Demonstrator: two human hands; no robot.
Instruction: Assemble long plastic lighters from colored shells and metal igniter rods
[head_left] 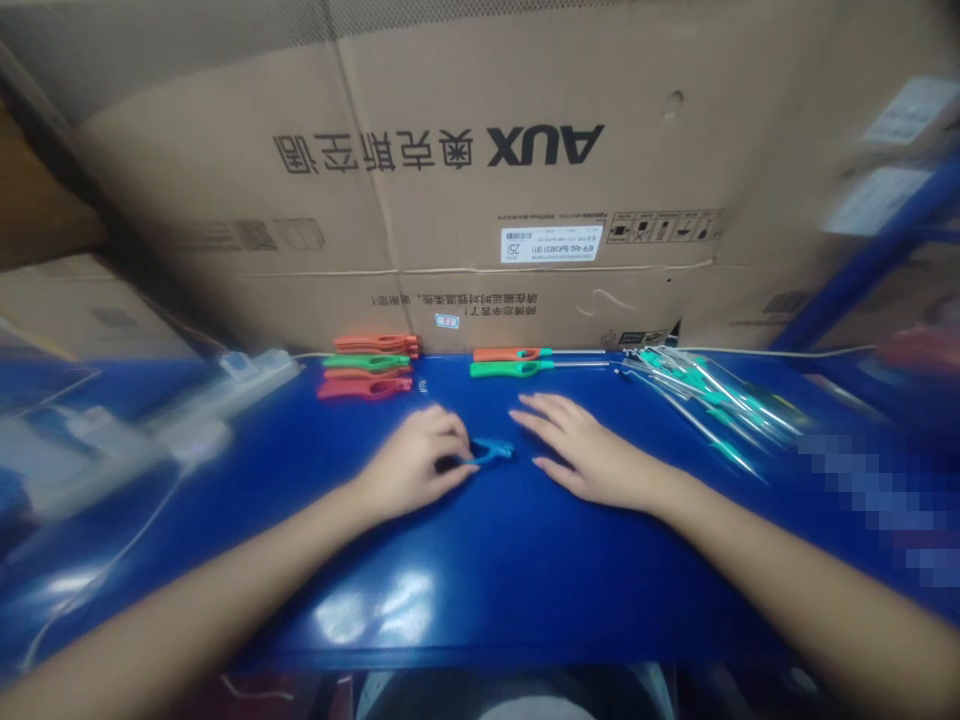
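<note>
In the head view my left hand (420,458) is closed on a blue lighter handle (491,452), whose front end sticks out past my fingertips. Facing it, my right hand (581,450) has its fingers stretched apart and holds nothing. Beyond my left hand lie several loose handles, among them a green handle (365,361) and a red handle (352,386). Two lighters with metal rods, an orange one (495,354) and a green one (499,369), lie side by side beyond my right hand.
A pile of metal rods with green parts (705,390) lies at the right of the blue table (480,570). White power strips (247,385) and cables occupy the left side. A large cardboard sheet (450,220) stands along the back edge.
</note>
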